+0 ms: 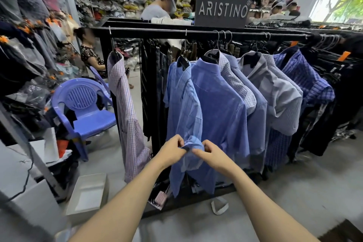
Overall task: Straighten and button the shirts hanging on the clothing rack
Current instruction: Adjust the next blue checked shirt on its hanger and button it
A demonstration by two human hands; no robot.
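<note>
Shirts hang in a row on the black clothing rack (pixel 196 32), and the one in hand is the light blue checked shirt (pixel 184 104) at the left end of the group, its hanger hooked on the rail just beside a plainer blue shirt (pixel 220 108).

Head view: both forearms reach in from below. The left hand (pixel 172 152) and the right hand (pixel 211 155) meet at the front edge of the checked shirt, low down; each pinches a fold of the cloth between thumb and curled fingers, the two pinches nearly touching. The button and its hole are hidden under the fingertips, so I cannot tell whether it is through. A pale lilac checked shirt (pixel 127 120) hangs apart to the left, near a purple plastic chair (pixel 86 110). A dark brand sign (pixel 223 9) stands atop the rack.

Risks, as I judge them: the cloth is bunched and pulled forward, so the button may be matched to the wrong hole, leaving the placket crooked. A hard tug could also slide the collar off its hanger or swing the shirt into its neighbour, rumpling both.
</note>
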